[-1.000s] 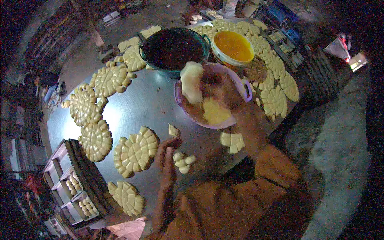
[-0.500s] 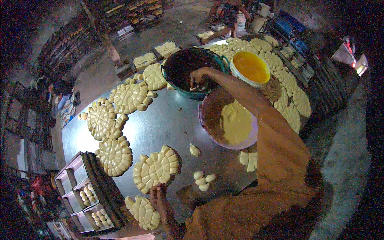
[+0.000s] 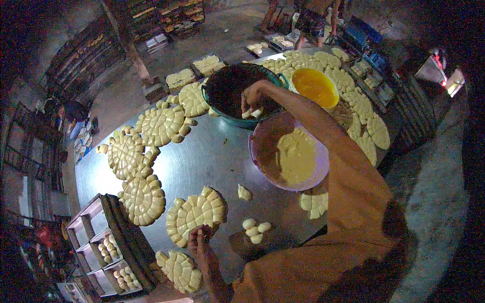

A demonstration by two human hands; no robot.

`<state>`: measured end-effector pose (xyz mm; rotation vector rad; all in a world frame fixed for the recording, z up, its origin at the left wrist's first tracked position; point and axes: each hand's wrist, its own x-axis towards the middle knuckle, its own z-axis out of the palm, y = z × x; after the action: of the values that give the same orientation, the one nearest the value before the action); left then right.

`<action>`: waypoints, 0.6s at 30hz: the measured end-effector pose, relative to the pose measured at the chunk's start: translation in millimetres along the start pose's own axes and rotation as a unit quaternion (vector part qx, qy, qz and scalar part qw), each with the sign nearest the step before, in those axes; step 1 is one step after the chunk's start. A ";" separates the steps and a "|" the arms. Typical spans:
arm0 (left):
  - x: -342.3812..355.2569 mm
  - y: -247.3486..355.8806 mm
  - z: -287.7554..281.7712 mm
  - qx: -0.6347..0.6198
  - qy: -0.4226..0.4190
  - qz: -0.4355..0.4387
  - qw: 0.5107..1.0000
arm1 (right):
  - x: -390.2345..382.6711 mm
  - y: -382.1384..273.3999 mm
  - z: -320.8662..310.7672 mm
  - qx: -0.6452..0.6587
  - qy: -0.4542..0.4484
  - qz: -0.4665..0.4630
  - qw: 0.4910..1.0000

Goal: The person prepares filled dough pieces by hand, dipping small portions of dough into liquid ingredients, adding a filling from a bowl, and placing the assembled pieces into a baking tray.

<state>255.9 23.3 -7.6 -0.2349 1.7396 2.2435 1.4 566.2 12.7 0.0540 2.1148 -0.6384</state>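
My right hand (image 3: 255, 96) reaches into the dark-filled green tub (image 3: 237, 122) at the back, its fingers closed around a small pale dough piece (image 3: 256, 113). At the near left, my left hand (image 3: 199, 239) has its fingertips drawn together at the near edge of a round dough slab (image 3: 194, 214) divided into many pieces. Whatever lies between those fingertips is too small to make out. Beside the tub stands a purple basin (image 3: 256, 159) with a pale yellow mass (image 3: 297, 159) inside. Several dough balls (image 3: 256, 230) and a single dough piece (image 3: 244, 192) lie on the metal table (image 3: 212, 156).
More divided dough rounds (image 3: 143, 199) line the left and right table edges. A white bucket of orange-yellow liquid (image 3: 316, 87) stands beyond the basin. Compartmented trays with dough balls (image 3: 112, 247) are stacked at the near left. Another person (image 3: 313, 22) stands at the far end.
My left hand has moved slightly up onto the dough slab's edge. Inside the tub, my right hand has turned a little, and the dough piece shows more clearly. The far person has shifted right.
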 end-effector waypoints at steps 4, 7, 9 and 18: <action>-1.4 -5.8 3.2 0.043 -0.049 -0.008 0.998 | -58.4 -3.0 6.3 0.171 0.040 -0.094 0.980; -5.0 -16.2 12.2 0.118 -0.114 0.034 0.986 | -102.8 -61.5 46.8 0.345 0.121 -0.219 0.904; 1.1 -20.6 29.9 0.040 -0.172 -0.024 0.984 | -129.3 -117.2 91.2 0.463 0.150 -0.322 0.812; -34.9 36.6 96.9 -0.187 -0.203 -0.204 0.939 | -171.0 -192.3 305.5 0.654 0.109 -0.325 0.674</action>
<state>281.7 103.9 61.4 -0.1739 0.9482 2.1005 282.7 292.2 85.6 0.1715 1.3617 -2.5745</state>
